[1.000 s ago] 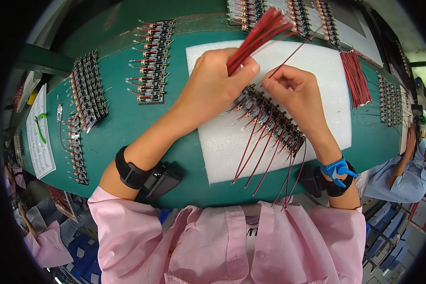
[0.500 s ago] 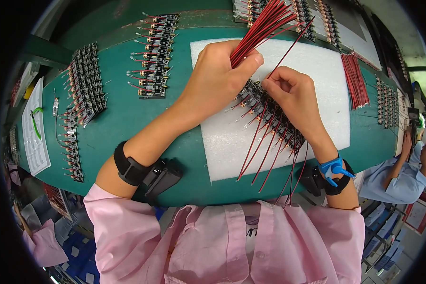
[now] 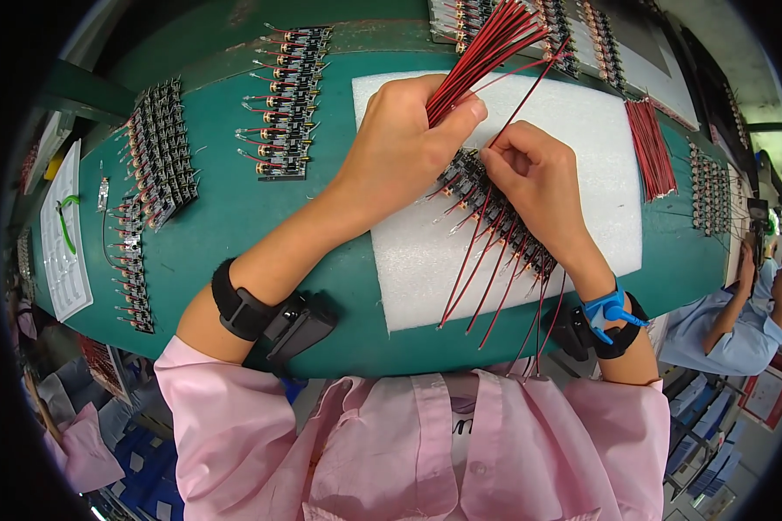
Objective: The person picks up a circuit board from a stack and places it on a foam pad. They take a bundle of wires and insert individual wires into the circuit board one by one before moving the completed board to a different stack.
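A thick bundle of red and black wires fans out from my left hand, which is closed around it. My right hand pinches a single red-black wire between thumb and fingers, over the upper end of a circuit board panel. This dark panel lies slanted on a white foam sheet. Several red and black wires trail from it toward me, past the foam's near edge. My right fingertips hide where the pinched wire meets the panel.
On the green table, more circuit board panels lie to the left. A second wire bundle rests at the foam's right edge. Green-handled cutters lie on a white tray. Another person sits at the right.
The hands keep nearly the same pose, with the right hand still pinching the wire at the panel. The pinched wire's upper end and the trailing wires have shifted slightly.
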Demonstrator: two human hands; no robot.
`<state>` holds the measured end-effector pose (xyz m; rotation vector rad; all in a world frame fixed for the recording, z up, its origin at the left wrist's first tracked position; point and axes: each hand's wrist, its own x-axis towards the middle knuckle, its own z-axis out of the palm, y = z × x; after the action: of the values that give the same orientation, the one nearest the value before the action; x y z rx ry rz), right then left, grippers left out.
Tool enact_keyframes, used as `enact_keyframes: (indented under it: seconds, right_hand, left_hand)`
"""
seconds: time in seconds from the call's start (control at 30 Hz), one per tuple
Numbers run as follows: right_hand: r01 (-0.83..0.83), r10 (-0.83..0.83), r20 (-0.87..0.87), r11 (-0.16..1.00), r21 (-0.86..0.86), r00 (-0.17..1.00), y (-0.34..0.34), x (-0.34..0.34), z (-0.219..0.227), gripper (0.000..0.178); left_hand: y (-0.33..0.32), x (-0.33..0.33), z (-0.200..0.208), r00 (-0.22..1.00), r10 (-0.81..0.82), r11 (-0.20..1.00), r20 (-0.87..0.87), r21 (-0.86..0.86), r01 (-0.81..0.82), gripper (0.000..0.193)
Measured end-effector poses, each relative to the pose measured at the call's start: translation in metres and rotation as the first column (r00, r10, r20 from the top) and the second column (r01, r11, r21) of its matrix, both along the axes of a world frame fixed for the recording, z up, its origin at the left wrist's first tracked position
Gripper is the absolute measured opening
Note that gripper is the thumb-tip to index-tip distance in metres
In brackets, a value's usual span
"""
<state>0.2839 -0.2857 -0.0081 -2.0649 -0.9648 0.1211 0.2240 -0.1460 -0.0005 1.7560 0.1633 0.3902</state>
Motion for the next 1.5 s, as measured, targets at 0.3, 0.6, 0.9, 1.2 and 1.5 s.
enact_keyframes:
  seconds: [0.3, 0.6, 0.9, 1.2, 1.5]
  right_hand:
    - [-0.034, 0.038, 0.064, 0.998, -0.057, 0.997, 0.001, -0.003, 0.004, 0.005]
    - [-0.142, 0.178, 0.333, 0.981, -0.130, 0.926, -0.005, -0.004, 0.010, 0.005]
    - [-0.123, 0.121, -0.030, 0.991, -0.053, 0.992, 0.007, 0.002, 0.025, 0.007]
    - [-0.088, 0.112, -0.401, 0.993, 0.078, 0.909, 0.017, 0.011, 0.023, 0.009]
    - [-0.065, 0.184, -0.597, 0.974, 0.217, 0.781, 0.012, 0.015, 0.036, 0.010]
  left_hand:
    - [0.008, -0.003, 0.008, 0.998, -0.028, 0.930, -0.049, -0.367, 0.008, 0.025]
    - [0.015, 0.004, -0.003, 0.988, -0.150, 0.573, -0.039, -0.818, 0.055, 0.028]
    - [-0.005, 0.010, 0.009, 0.993, -0.100, 0.595, -0.059, -0.804, 0.012, 0.030]
    - [-0.009, 0.014, 0.011, 0.975, -0.224, 0.641, -0.001, -0.753, 0.146, 0.032]
    - [-0.015, 0.013, 0.023, 0.991, -0.105, 0.614, -0.080, -0.790, 0.001, 0.031]
